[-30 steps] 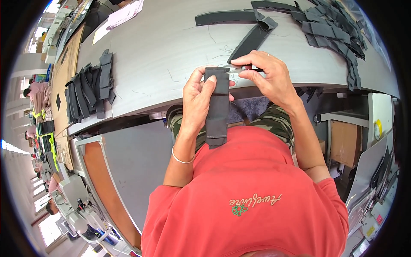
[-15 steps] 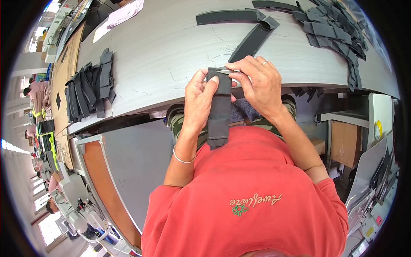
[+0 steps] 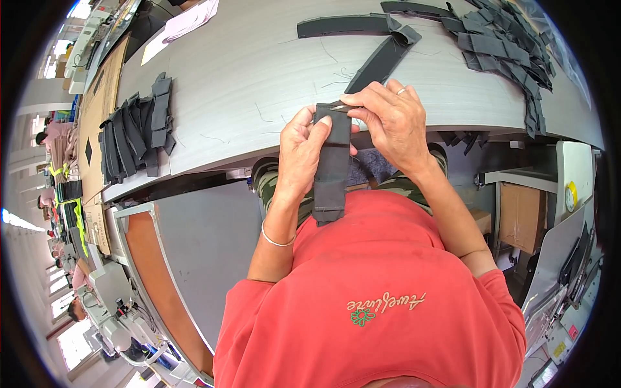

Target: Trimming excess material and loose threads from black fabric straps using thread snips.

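My left hand (image 3: 303, 152) grips a dark grey fabric strip (image 3: 332, 165) near its upper end, thumb pressed flat on the front. The strip hangs down toward my red shirt, with a folded lower end. Close beside its top edge, my right hand (image 3: 391, 126) pinches a thin, shiny metal tool (image 3: 337, 107) between thumb and fingertips. The tool's tip lies against the strip's upper end; most of it is hidden by the fingers, so its kind is unclear. Behind my right hand, another dark strip (image 3: 378, 63) lies on the table with a folded end.
Several dark strips (image 3: 132, 132) lie side by side at the table's left edge. A large heap of strips (image 3: 501, 48) covers the far right. Loose threads are scattered on the grey table (image 3: 233, 84). Pale pink papers (image 3: 187, 22) lie far left; a cardboard box (image 3: 521, 216) stands below right.
The metal tool in my right hand has turned slightly at the strip's top edge, and the right fingers have shifted a little. My left hand keeps hold of the strip almost unmoved.
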Action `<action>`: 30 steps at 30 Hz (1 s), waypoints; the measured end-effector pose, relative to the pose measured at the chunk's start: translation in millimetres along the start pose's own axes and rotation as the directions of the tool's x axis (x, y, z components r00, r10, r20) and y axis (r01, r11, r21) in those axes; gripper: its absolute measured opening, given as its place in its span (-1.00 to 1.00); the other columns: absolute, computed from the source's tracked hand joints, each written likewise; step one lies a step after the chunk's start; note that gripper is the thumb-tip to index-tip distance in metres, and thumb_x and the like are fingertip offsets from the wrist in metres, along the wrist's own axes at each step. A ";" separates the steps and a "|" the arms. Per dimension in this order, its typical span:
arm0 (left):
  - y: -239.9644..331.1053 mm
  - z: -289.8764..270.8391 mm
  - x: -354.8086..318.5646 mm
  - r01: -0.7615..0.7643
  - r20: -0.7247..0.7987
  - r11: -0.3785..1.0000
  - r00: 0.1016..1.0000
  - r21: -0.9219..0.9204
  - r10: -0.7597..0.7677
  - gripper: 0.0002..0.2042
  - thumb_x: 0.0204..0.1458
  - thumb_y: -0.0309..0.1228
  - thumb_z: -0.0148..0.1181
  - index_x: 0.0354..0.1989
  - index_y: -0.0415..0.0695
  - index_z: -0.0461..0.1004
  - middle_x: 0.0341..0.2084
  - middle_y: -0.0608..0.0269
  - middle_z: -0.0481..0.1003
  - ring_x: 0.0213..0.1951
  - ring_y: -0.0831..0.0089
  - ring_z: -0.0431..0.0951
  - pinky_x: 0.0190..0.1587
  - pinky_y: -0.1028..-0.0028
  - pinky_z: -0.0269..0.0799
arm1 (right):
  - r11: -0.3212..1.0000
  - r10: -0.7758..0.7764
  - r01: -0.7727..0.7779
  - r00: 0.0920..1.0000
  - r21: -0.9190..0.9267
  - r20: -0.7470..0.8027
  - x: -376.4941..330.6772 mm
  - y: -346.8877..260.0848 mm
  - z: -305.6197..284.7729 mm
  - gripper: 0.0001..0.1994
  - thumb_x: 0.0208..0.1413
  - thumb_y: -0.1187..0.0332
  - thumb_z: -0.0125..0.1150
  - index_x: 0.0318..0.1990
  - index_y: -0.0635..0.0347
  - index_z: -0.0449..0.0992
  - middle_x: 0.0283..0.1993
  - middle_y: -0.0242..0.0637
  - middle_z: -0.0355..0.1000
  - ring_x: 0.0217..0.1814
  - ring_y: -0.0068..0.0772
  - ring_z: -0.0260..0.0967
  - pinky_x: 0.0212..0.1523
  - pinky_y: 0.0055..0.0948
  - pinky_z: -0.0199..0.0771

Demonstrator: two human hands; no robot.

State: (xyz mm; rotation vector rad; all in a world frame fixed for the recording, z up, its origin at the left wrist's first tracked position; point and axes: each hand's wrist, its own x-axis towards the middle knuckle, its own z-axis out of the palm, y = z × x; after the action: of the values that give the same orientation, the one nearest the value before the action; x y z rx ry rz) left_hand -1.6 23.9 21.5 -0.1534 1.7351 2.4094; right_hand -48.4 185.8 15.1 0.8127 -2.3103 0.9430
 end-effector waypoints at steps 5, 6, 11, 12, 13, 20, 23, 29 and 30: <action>1.0 0.9 -0.4 0.024 0.012 1.000 1.000 -0.008 -0.024 -0.79 0.22 -0.43 -0.10 -0.11 -0.32 0.33 -0.36 -0.05 0.55 -0.49 0.33 0.59 -0.42 0.47 0.55 | 1.000 -0.026 0.026 1.000 0.003 -0.012 -0.3 2.2 -3.1 -0.86 -0.05 0.38 0.27 -0.27 0.00 0.58 -0.49 -0.52 0.39 -0.49 -0.39 0.14 -0.40 -0.42 0.01; 1.1 1.0 -0.4 0.024 0.012 1.000 1.000 -0.008 -0.024 -0.79 0.22 -0.43 -0.10 -0.11 -0.32 0.33 -0.36 -0.05 0.55 -0.49 0.33 0.59 -0.42 0.47 0.55 | 1.000 -0.021 0.021 1.000 0.010 -0.009 -0.6 2.7 -3.6 -0.86 -0.05 0.39 0.27 -0.27 0.00 0.58 -0.49 -0.53 0.38 -0.49 -0.39 0.13 -0.40 -0.42 0.01; 0.0 0.6 -0.6 0.018 0.011 1.000 1.000 0.004 -0.018 -0.79 0.22 -0.42 -0.09 -0.11 -0.32 0.33 -0.36 -0.06 0.55 -0.49 0.33 0.59 -0.42 0.47 0.55 | 1.000 -0.010 0.010 1.000 -0.018 0.024 -0.7 5.6 -5.2 -0.89 -0.06 0.36 0.27 -0.32 -0.06 0.59 -0.47 -0.58 0.40 -0.47 -0.40 0.17 -0.40 -0.42 0.07; -0.4 0.7 -0.7 0.019 0.011 1.000 1.000 0.005 -0.019 -0.79 0.22 -0.42 -0.09 -0.11 -0.32 0.33 -0.36 -0.06 0.55 -0.49 0.33 0.59 -0.42 0.47 0.55 | 1.000 -0.021 0.022 0.999 -0.022 0.027 -0.7 6.3 -5.2 -0.89 -0.06 0.36 0.27 -0.33 -0.05 0.59 -0.47 -0.57 0.40 -0.48 -0.39 0.17 -0.41 -0.42 0.06; -0.5 0.8 -0.6 0.018 0.009 1.000 1.000 0.007 -0.018 -0.79 0.22 -0.42 -0.09 -0.11 -0.32 0.33 -0.36 -0.06 0.55 -0.49 0.33 0.59 -0.42 0.47 0.55 | 1.000 -0.021 0.021 0.999 -0.022 0.026 0.0 6.1 -6.0 -0.89 -0.06 0.36 0.27 -0.33 -0.05 0.59 -0.47 -0.57 0.40 -0.48 -0.39 0.17 -0.41 -0.42 0.06; -1.4 0.9 -0.6 0.024 0.018 0.999 1.000 0.025 -0.025 -0.78 0.22 -0.42 -0.09 -0.10 -0.33 0.33 -0.36 -0.08 0.55 -0.49 0.34 0.60 -0.42 0.48 0.55 | 0.997 -0.070 0.072 0.994 -0.026 0.087 6.9 11.7 -10.5 -0.92 -0.06 0.35 0.26 -0.36 -0.04 0.57 -0.49 -0.58 0.40 -0.47 -0.40 0.18 -0.40 -0.42 0.05; -0.8 1.5 -1.0 0.034 0.016 0.999 0.999 0.039 -0.034 -0.77 0.22 -0.42 -0.10 -0.09 -0.33 0.33 -0.36 -0.08 0.55 -0.49 0.35 0.60 -0.42 0.48 0.55 | 0.995 -0.099 0.099 0.989 0.005 0.107 10.5 15.9 -11.9 -0.93 -0.06 0.33 0.27 -0.38 -0.03 0.56 -0.49 -0.59 0.40 -0.46 -0.41 0.19 -0.39 -0.41 0.05; -0.6 1.4 -0.6 0.036 0.032 0.998 0.999 0.042 -0.038 -0.77 0.22 -0.41 -0.09 -0.09 -0.33 0.34 -0.37 -0.08 0.56 -0.49 0.35 0.60 -0.43 0.50 0.54 | 0.994 -0.107 0.101 0.984 0.050 0.146 13.7 19.6 -14.1 -0.94 -0.06 0.34 0.26 -0.38 -0.03 0.55 -0.48 -0.60 0.40 -0.44 -0.42 0.20 -0.37 -0.41 0.08; -1.0 1.2 -0.4 0.037 0.032 0.998 0.999 0.043 -0.039 -0.77 0.22 -0.41 -0.09 -0.09 -0.33 0.34 -0.37 -0.08 0.56 -0.49 0.35 0.60 -0.43 0.50 0.54 | 0.993 -0.101 0.092 0.983 0.070 0.154 13.8 20.4 -14.0 -0.94 -0.06 0.35 0.26 -0.38 -0.03 0.54 -0.48 -0.60 0.40 -0.44 -0.42 0.20 -0.36 -0.41 0.08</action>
State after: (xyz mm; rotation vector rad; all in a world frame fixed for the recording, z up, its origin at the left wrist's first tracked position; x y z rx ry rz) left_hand -1.0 25.3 21.0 -0.1391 1.7510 2.3336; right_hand -68.8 203.5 23.8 1.0498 -2.3594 0.9427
